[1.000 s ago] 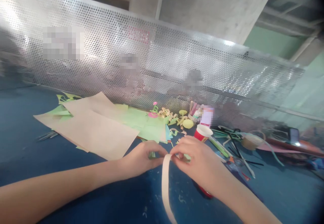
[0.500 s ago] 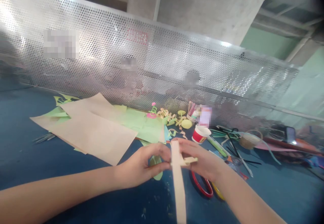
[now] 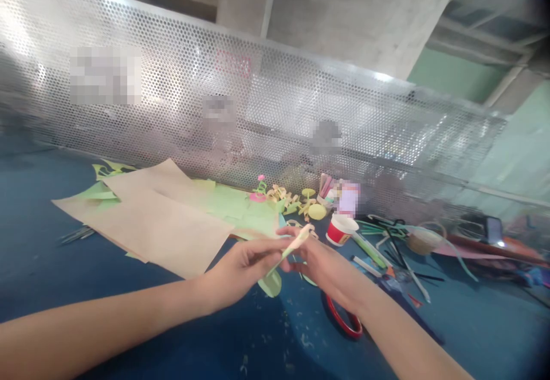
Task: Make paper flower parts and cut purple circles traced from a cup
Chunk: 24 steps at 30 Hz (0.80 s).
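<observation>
Gone from the bottom of the frame is the long hanging tail of the paper strip (image 3: 292, 247); only a short pale length shows, slanting up to the right at frame centre. The left hand (image 3: 240, 268) has its fingers closed on the lower part, a green paper piece (image 3: 270, 283) just beneath. The right hand (image 3: 329, 268) reaches its fingers to the strip's upper end; whether they grip it I cannot tell. A red ring (image 3: 344, 320) lies on the blue bench (image 3: 86, 288) below that hand, and a red-and-white paper cup (image 3: 341, 229) stands above it.
</observation>
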Motion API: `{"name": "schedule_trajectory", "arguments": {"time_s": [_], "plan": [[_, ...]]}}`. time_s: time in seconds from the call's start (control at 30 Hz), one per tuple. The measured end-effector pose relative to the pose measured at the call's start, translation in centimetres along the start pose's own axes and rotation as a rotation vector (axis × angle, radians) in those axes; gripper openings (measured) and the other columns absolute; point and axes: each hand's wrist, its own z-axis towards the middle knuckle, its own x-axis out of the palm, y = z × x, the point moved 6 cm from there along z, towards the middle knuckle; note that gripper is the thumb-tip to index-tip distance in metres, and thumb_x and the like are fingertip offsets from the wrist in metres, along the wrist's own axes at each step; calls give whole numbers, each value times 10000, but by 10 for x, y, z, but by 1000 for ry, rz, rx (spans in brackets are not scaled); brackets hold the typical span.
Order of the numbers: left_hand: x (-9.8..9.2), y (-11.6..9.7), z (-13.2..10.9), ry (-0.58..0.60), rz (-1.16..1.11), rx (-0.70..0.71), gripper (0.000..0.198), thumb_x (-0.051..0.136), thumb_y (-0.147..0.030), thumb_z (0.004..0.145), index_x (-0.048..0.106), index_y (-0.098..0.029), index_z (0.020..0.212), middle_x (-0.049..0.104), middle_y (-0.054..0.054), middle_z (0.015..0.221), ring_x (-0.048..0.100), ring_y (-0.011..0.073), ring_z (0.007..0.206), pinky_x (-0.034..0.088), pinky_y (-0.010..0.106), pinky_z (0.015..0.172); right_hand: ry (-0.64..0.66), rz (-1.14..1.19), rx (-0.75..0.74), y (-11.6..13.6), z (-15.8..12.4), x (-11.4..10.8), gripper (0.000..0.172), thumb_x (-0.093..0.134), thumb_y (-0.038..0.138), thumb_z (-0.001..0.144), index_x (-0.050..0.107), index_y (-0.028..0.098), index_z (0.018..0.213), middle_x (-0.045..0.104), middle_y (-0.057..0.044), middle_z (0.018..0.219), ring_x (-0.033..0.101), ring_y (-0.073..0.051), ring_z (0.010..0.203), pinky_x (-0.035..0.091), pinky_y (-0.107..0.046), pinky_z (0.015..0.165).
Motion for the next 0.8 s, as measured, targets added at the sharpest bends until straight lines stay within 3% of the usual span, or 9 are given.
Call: {"name": "schedule_trajectory", "arguments": {"time_s": [0.13, 0.23, 0.4, 0.5, 0.63, 0.8], "plan": [[-2, 5, 1, -48, -170, -63, 324, 491, -356, 880, 598, -244, 1163, 606, 23, 797, 536, 135, 762, 435, 252, 701, -41, -192, 42, 5, -2, -13, 314, 534, 430, 834, 643, 196, 1013, 612, -51, 1064, 533, -189, 1046, 394, -350, 941], [-3, 7, 2, -75, -258, -80, 331, 514, -350, 870, 587, -232, 1171, 601, 16, 777, 521, 127, 747, 420, 246, 694, 26, -396, 76, 9, -4, -13, 286, 571, 393, 820, 631, 206, 1028, 622, -41, 1058, 537, -189, 1063, 361, -358, 982], [-6, 11, 3, -105, -279, -98, 421, 531, -340, 863, 481, -241, 1269, 622, 15, 781, 536, 136, 765, 410, 271, 719, 53, -640, -94, 26, -6, -5, 215, 500, 368, 865, 613, 185, 863, 617, -3, 793, 587, -138, 795, 452, -279, 786], [-7, 12, 3, -105, -262, -104, 423, 525, -341, 866, 478, -221, 1269, 616, 20, 782, 528, 133, 750, 410, 269, 696, 7, -703, -130, 32, -7, -2, 210, 483, 363, 872, 611, 196, 871, 557, 22, 661, 555, -115, 646, 455, -238, 644], [-5, 11, 2, -79, -242, -108, 394, 522, -343, 867, 510, -210, 1237, 616, 29, 790, 530, 132, 748, 410, 262, 671, -81, -724, -135, 37, -11, -1, 195, 504, 361, 853, 610, 214, 928, 548, 26, 655, 539, -109, 591, 439, -224, 555], [-2, 10, 1, -46, -251, -130, 387, 530, -341, 864, 522, -203, 1225, 609, 23, 771, 528, 123, 721, 405, 253, 652, -98, -668, -179, 36, -10, 2, 169, 536, 357, 832, 573, 193, 842, 587, 22, 661, 570, -112, 605, 435, -227, 551]]}}
